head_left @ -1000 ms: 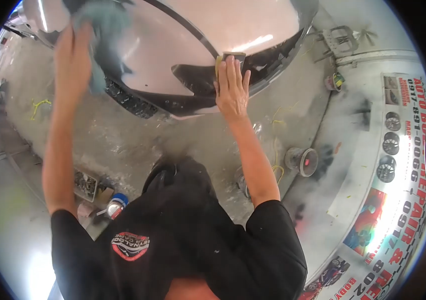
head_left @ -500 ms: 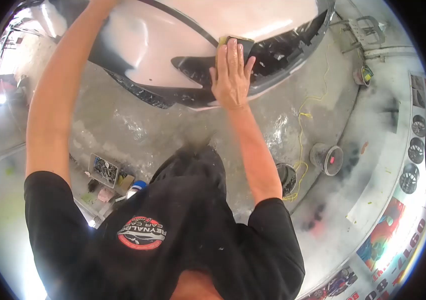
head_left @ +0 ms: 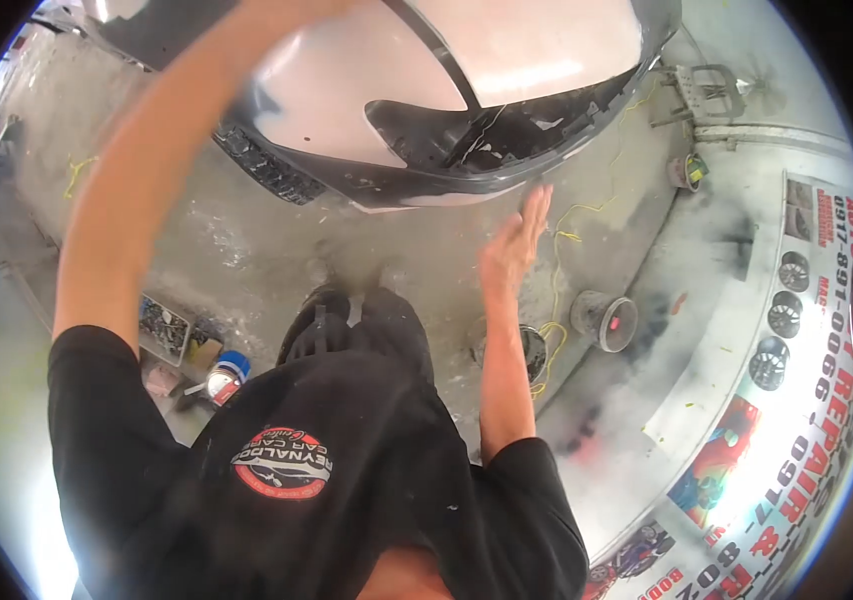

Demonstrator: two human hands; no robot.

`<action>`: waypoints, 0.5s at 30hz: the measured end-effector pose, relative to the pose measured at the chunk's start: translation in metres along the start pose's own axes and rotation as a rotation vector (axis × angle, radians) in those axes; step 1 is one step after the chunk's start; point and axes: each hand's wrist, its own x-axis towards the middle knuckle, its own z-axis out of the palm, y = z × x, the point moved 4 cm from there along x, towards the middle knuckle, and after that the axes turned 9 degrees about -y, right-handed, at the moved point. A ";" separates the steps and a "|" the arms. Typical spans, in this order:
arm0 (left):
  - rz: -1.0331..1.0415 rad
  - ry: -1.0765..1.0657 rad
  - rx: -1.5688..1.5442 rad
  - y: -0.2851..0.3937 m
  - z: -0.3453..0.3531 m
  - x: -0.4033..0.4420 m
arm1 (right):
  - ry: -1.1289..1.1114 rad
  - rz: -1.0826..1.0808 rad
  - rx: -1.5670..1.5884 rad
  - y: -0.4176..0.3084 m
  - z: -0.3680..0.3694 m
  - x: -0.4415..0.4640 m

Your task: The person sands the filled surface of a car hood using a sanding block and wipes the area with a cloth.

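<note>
A car with pale pinkish-white body panels (head_left: pixel 347 95) and dark bare areas fills the top of the view. Its front corner has a black open cavity (head_left: pixel 507 140) with broken-looking edges. My right hand (head_left: pixel 517 245) hangs in the air just short of the car's dark lower edge, seen side-on. Its fingers are stretched out close together, and nothing shows in them. My left arm (head_left: pixel 132 220) reaches up and across over the car, slightly blurred. The left hand itself lies beyond the top of the frame, so whatever it touches is hidden.
A grey bucket (head_left: pixel 602 322) and a dark bucket (head_left: pixel 532 350) stand on the right, with a yellow cord (head_left: pixel 559 300) nearby. A bin of small parts (head_left: pixel 164 330) and a blue-topped can (head_left: pixel 229 376) are at the left. A printed banner (head_left: pixel 807 400) lines the right wall.
My right hand has come off the car and down to the right; the dark, yellow-edged pad under it is no longer visible. My left arm has swung rightward. The view has shifted.
</note>
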 end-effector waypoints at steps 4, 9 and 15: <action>0.119 0.160 -0.109 0.091 0.036 -0.054 | -0.034 0.165 0.079 0.029 -0.030 -0.026; 0.089 0.162 -0.316 0.181 0.100 -0.102 | 0.181 0.574 0.724 0.048 -0.073 0.002; -0.488 0.191 -0.887 0.241 0.154 -0.165 | -0.132 0.500 1.125 0.067 -0.096 0.070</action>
